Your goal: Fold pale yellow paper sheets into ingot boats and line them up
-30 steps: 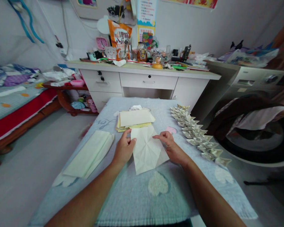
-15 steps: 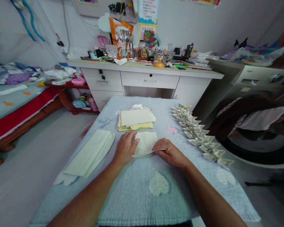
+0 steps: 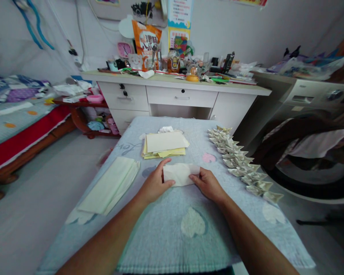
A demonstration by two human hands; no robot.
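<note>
A pale sheet of paper is between my two hands, just above or on the cloth-covered table. My left hand holds its left end, thumb on the near side and index finger stretched along the far edge. At the right end, my right hand pinches the paper with its thumb on the near face and the fingers behind, partly hidden. Beyond the paper lies a stack of cream and yellow sheets. To the left rests a pile of long pale green sheets.
Along the table's right side stand rows of small folded paper boats. A light blue cloth covers the table. Behind are a cluttered white desk, a washing machine at right and a bed at left.
The paper now appears as a shorter, wider strip. My left thumb has come down to its near edge, and my right hand has shifted slightly, with its thumb now on the near face.
</note>
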